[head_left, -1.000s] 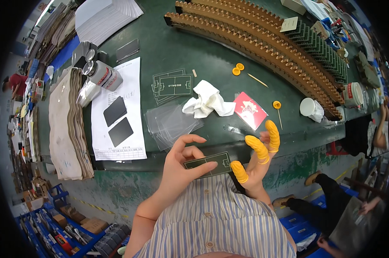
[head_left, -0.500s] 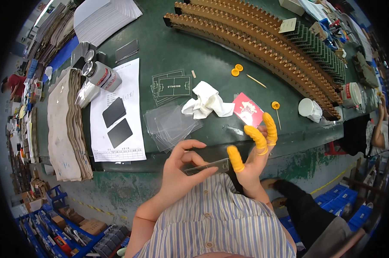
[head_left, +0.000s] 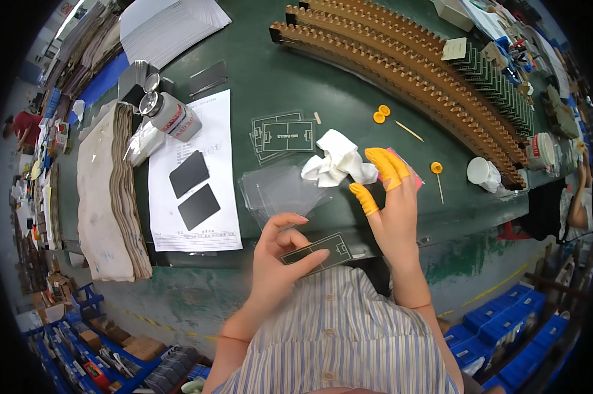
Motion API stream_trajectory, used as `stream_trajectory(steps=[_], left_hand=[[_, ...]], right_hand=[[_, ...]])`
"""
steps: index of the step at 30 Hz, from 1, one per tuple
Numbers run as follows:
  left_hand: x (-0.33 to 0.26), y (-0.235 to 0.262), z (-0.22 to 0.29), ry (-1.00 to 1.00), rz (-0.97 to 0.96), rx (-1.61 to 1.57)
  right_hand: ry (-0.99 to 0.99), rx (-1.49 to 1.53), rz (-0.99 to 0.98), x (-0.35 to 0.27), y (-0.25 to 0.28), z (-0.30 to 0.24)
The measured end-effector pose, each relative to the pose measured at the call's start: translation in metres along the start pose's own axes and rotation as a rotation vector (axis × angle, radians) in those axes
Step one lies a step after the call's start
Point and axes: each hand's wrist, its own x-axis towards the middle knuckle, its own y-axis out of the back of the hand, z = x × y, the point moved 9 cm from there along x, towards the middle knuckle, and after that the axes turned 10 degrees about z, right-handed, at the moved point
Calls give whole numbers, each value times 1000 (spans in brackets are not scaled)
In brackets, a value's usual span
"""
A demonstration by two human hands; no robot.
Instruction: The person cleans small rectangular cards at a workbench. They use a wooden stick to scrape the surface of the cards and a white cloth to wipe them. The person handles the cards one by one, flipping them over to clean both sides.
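Observation:
My left hand grips a thin dark plate with white pitch-like lines, thumb on top, near the table edge. My right hand, wearing yellow finger cots on several fingers, reaches over the table with fingers stretched out. Its fingertips are beside a crumpled white cloth and partly cover a pink card. Whether they touch either one I cannot tell. Similar lined plates lie overlapping beyond clear thin sheets.
Two dark blank cards rest on a printed paper sheet. Left of it are a metal-topped bottle and a cloth stack. Notched wooden racks stand far right, a white jar near them. Yellow finger cots and wooden sticks lie between.
My right hand has moved away from the plate, up and forward to the cloth and pink card. My left hand keeps the plate, now tilted with more of its face showing.

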Motion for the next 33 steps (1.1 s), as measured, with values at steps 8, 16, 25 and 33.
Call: stream_trajectory(steps=[8, 16, 25, 33], left_hand=[[5, 26, -4, -23, 82, -32], [11, 41, 2, -188, 146, -78], [-3, 44, 22, -544, 179, 86], [-7, 28, 38, -750, 169, 320]], right_hand=[[-153, 10, -75, 5, -38, 12], [-175, 180, -19, -2, -36, 16], [-155, -26, -20, -7, -12, 2], [-173, 532, -1, -26, 24, -18]])
